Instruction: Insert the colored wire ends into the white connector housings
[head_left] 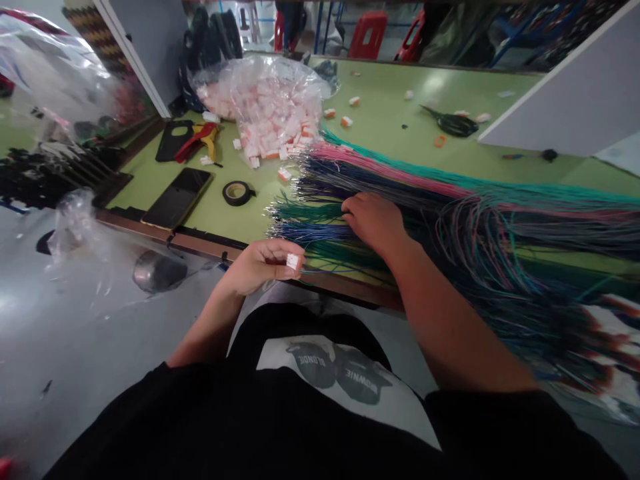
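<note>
At the table's front edge my left hand [255, 267] is closed, pinching a small white and orange connector housing [293, 261] between thumb and fingers. Thin wires run from the housing to the right. My right hand [373, 217] has its fingers curled down onto the bundle of green wires [325, 212]; how many wires are in its grip is hidden. Just in front of that bundle lie blue wires [320, 232], their bare metal terminals pointing left. Dark, pink [410, 175] and teal wires [500, 183] stretch behind my right hand toward the right side.
A clear plastic bag [275, 100] full of connector housings sits at the back, with several loose ones around it. Left of it are a phone [179, 198], black tape [237, 193] and red-yellow pliers [197, 141]. Dark-handled snips [453, 123] lie far right, near a white panel [565, 93].
</note>
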Demonstrator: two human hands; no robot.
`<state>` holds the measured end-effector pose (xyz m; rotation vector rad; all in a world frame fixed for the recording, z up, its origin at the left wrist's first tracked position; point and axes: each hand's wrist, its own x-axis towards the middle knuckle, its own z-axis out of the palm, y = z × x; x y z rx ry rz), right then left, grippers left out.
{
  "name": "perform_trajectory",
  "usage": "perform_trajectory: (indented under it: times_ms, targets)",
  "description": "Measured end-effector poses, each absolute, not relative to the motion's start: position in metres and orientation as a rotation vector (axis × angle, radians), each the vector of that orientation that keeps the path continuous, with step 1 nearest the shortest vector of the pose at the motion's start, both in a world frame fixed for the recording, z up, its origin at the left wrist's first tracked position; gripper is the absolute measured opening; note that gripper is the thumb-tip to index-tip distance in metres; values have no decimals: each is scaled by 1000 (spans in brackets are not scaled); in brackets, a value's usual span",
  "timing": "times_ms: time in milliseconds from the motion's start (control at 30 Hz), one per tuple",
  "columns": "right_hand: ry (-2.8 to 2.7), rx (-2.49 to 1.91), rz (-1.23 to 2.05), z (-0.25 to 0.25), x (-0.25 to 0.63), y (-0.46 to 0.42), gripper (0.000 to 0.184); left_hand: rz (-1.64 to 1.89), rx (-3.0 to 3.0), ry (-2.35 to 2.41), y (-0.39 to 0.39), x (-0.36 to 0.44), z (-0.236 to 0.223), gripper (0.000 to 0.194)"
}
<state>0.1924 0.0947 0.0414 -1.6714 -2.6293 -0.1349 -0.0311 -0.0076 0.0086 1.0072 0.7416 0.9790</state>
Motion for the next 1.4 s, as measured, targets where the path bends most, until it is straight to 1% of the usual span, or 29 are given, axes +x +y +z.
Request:
perform_trajectory:
  times_ms: [133, 233, 333, 500, 667, 833, 967, 1133, 1267, 1333, 1400]
  targets:
    - [-2556, -1678, -48, 41, 195, 97, 23, 987, 1015, 764, -7, -30, 11, 22]
    - [-2341, -1730, 42, 41, 201, 101, 19, 982, 1034, 761, -7, -30, 11, 22]
    - [-2144, -1777, 61, 41, 205, 103, 21, 983, 1036, 763, -6, -30, 10, 24]
    - [-2491, -1697, -45, 40, 197, 101, 20, 987, 1028, 762, -6, -30, 8, 24]
    - [-2410, -1872, -54, 44, 198, 99, 24, 1000, 1016, 729, -7, -30, 8, 24]
    - [-2536, -1861, -100, 48, 200, 98, 29, 1005, 1008, 728, -7, -29, 7, 23]
    - [-2509, -1869, -51, 51, 202, 97, 26, 1010, 978, 700, -7, -29, 8, 24]
    - [-2215, -1919, 43, 54, 211, 100, 25, 1004, 974, 716, -7, -29, 11, 23]
    - [-1849, -1947, -43, 55, 215, 103, 28, 1001, 987, 723, -7, -28, 11, 25]
    - [-1929, -1897, 24, 57, 213, 100, 25, 999, 981, 732, -7, -28, 11, 24]
    - [-2200, -1760, 215, 59, 209, 93, 19, 1001, 965, 742, -7, -28, 11, 24]
